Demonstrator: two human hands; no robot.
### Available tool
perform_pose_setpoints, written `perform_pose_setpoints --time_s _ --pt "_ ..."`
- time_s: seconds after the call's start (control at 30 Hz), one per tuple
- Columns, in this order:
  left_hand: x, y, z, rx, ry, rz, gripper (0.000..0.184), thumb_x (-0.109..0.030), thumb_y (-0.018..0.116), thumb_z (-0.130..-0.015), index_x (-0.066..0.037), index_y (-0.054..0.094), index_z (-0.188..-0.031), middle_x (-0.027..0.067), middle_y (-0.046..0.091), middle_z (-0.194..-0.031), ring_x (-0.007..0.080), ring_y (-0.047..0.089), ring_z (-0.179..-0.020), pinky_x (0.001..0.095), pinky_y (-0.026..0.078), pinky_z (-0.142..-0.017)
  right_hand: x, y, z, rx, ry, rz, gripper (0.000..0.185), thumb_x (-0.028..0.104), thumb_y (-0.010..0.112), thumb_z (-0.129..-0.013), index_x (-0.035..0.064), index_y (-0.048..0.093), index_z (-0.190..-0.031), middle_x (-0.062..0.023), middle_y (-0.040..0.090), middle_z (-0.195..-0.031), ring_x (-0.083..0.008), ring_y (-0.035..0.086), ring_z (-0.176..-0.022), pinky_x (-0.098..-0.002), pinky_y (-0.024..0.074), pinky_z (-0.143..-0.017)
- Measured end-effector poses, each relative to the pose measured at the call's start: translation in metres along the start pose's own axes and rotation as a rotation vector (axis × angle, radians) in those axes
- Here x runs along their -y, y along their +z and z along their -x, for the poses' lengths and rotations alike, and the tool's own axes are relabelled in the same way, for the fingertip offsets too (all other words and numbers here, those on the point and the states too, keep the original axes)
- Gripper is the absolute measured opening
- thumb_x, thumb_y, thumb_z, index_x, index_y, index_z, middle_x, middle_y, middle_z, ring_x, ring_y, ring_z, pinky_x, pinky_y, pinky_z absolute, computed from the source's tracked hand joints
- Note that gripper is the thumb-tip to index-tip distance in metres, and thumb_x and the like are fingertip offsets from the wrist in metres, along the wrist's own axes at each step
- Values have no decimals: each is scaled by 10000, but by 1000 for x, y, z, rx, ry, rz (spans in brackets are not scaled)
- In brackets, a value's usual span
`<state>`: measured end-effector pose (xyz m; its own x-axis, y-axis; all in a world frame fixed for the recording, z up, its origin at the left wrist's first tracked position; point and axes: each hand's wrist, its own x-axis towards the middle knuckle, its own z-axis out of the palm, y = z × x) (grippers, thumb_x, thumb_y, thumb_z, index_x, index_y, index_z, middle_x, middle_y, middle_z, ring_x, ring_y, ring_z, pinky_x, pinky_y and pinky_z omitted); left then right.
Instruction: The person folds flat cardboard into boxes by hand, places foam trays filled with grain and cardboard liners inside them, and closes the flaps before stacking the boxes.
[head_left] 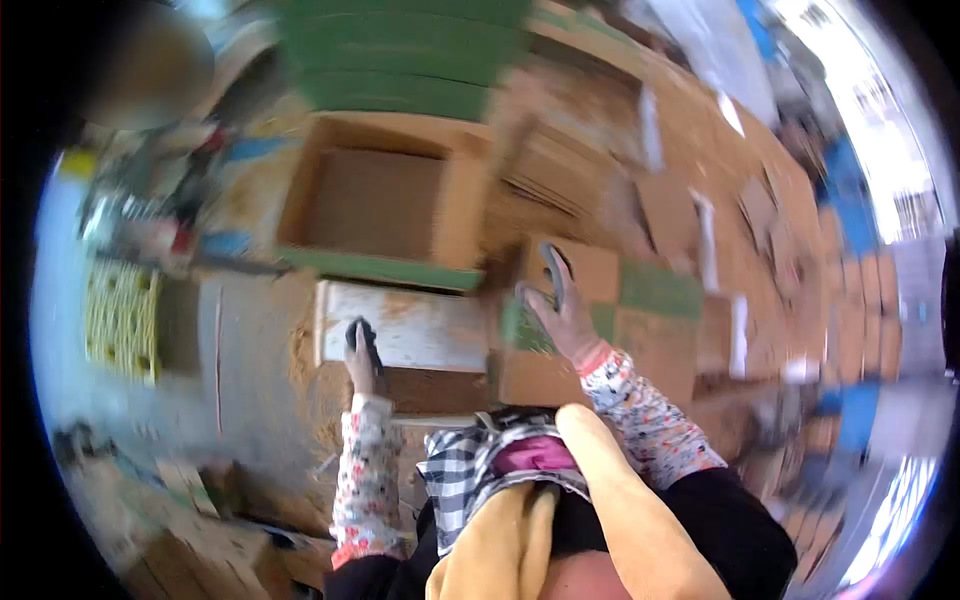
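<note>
Over the white board (430, 325) I can't tell if the left hand (362, 352) grips; the right hand (563, 310) splays loose, perhaps to span the carton (655, 345).

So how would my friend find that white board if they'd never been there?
Find the big open box with the green lower edge, left of the picture's middle. Just below it is the white board, beside the left hand. Its brown-smudged white surface sets it apart from the brown and green around it.

Matt cardboard carton (655, 345); smooth whitish panel (430, 330) with rough, dusty smears; soft, matt cloth sleeve (650, 415)
</note>
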<state>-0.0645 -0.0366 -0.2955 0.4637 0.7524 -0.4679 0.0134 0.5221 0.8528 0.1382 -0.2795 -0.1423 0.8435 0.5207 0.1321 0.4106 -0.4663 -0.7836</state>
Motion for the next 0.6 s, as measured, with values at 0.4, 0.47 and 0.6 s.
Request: perform_pose_setpoints --time_s 0.4,0.47,0.6 --pt "-56 204 243 423 160 -1189 943 -353 713 -737 159 169 -1313 368 392 -1246 410 422 -1184 379 352 -992 -164 -323 197 -121 676 -452 603 260 554 -872 -35 318 -1342 -149 439 -1299 -229 379 -1236 -346 258 -1059" --pt "-116 226 278 547 320 -1035 800 -270 704 -758 106 268 -1312 296 466 -1228 349 474 -1158 351 380 -963 -128 -381 185 -171 367 -955 482 238 474 -920 -23 375 -1313 -108 446 -1291 -204 403 -1215 -324 272 -1048" --pt "-175 280 316 724 289 -708 411 -176 658 -799 61 543 -1115 99 613 -941 140 576 -826 251 461 -717 -138 -391 141 -668 80 -723 421 249 405 -955 -25 413 -1275 -116 460 -1268 -178 423 -1190 -322 288 -1042"
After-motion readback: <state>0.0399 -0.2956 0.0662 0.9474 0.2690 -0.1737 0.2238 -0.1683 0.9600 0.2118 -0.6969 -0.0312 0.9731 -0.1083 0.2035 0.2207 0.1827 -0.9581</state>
